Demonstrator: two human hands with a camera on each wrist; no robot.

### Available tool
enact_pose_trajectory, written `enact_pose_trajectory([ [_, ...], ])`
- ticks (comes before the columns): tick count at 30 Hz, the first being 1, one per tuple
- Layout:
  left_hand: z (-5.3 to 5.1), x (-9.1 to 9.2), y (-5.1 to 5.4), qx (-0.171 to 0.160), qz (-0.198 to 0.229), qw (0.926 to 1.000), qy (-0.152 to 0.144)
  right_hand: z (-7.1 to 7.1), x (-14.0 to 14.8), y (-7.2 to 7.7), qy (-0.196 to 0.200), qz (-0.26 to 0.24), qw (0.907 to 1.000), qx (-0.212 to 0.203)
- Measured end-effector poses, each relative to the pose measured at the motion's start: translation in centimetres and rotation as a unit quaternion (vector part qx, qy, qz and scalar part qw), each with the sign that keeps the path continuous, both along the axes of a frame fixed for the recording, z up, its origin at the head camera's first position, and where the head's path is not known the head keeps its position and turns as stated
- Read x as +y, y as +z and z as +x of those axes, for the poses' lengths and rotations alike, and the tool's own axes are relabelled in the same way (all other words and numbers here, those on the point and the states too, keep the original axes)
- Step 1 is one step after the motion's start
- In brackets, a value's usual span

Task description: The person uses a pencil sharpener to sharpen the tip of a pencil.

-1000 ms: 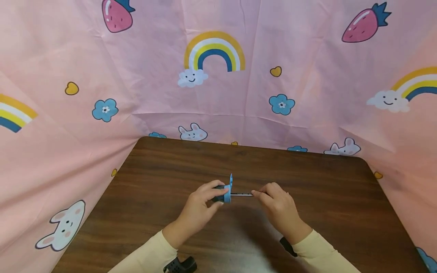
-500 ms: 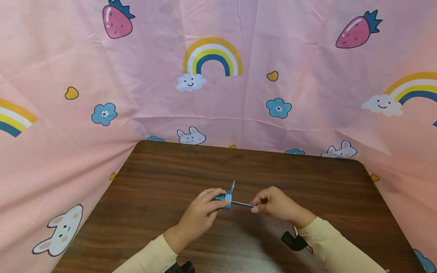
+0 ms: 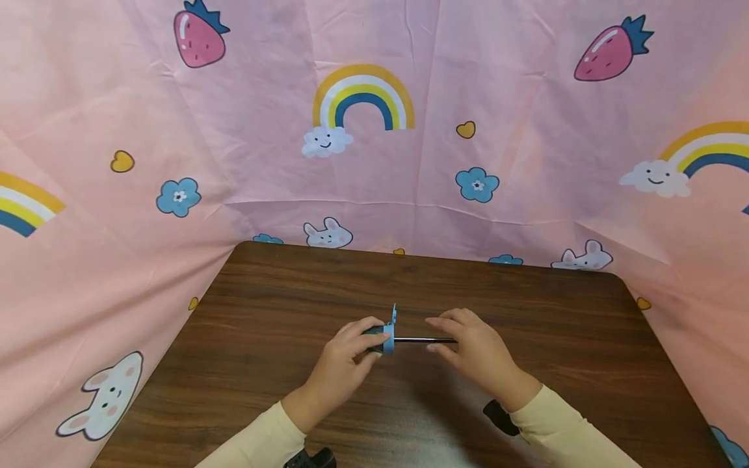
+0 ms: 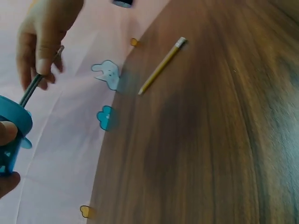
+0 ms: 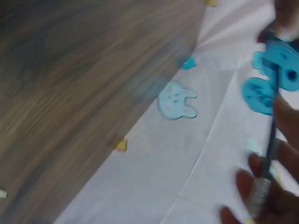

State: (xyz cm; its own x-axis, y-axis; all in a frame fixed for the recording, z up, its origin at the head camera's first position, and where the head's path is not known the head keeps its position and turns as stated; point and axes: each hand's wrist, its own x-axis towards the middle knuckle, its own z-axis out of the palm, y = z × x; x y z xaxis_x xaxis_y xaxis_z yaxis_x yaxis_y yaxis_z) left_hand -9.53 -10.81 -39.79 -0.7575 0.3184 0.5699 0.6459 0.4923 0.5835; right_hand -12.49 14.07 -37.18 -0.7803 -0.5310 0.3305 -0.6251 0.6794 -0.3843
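Observation:
My left hand (image 3: 336,361) grips a small pencil sharpener, its blue cap (image 3: 389,341) facing right and its flip lid (image 3: 394,314) standing up. A dark pencil (image 3: 417,340) sticks out of the cap toward my right hand (image 3: 482,354). Around the pencil's outer end, the right thumb and forefinger are spread apart in the head view. The left wrist view has the blue sharpener (image 4: 14,114) and the pencil (image 4: 32,88) at its left side. Blur softens the pencil (image 5: 273,126) and the right fingers in the right wrist view; the inserted tip is hidden.
A yellow pencil (image 4: 161,67) with a white end lies on the brown wooden table (image 4: 201,140) in the left wrist view; the head view does not show it. Pink patterned cloth (image 3: 421,162) hangs behind and beside the table.
The right thumb and forefinger pinched the pencil before and are now parted around it. The right hand has turned, and the pencil, which sloped down, is level again. The left hand keeps its grip.

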Motion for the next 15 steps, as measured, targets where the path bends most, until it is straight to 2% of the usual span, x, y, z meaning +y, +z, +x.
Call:
enact_pose_trajectory([
  [1, 0.1, 0.0, 0.2, -0.02, 0.009, 0.9997, 0.008, 0.1, -0.1, -0.3, 0.0, -0.001, 0.9974, 0.072],
  [3, 0.2, 0.1, 0.5, -0.055, 0.028, 0.9978, 0.025, 0.2, 0.0, -0.9, 0.012, -0.014, 0.9824, 0.186],
  [5, 0.3, 0.1, 0.8, -0.088, 0.053, 0.9941, 0.037, 0.1, 0.0, -1.4, 0.026, -0.039, 0.9658, 0.255],
  [7, 0.3, 0.1, 1.1, -0.12, 0.077, 0.9889, 0.041, 0.0, -0.1, -1.8, 0.032, -0.056, 0.9513, 0.301],
  [9, 0.4, 0.1, 1.3, -0.146, 0.092, 0.9842, 0.04, 0.0, -0.3, -2.1, 0.03, -0.07, 0.9399, 0.333],
  [11, 0.4, 0.1, 1.4, -0.164, 0.094, 0.9814, 0.034, 0.0, -0.4, -2.3, 0.025, -0.081, 0.936, 0.342],
  [13, 0.4, 0.0, 1.4, -0.159, 0.07, 0.9845, 0.027, 0.3, -0.5, -2.5, 0.02, -0.082, 0.9423, 0.324],
  [15, 0.4, -0.1, 1.3, -0.124, 0.028, 0.9918, 0.017, 0.6, -0.6, -2.5, 0.017, -0.078, 0.9562, 0.282],
])
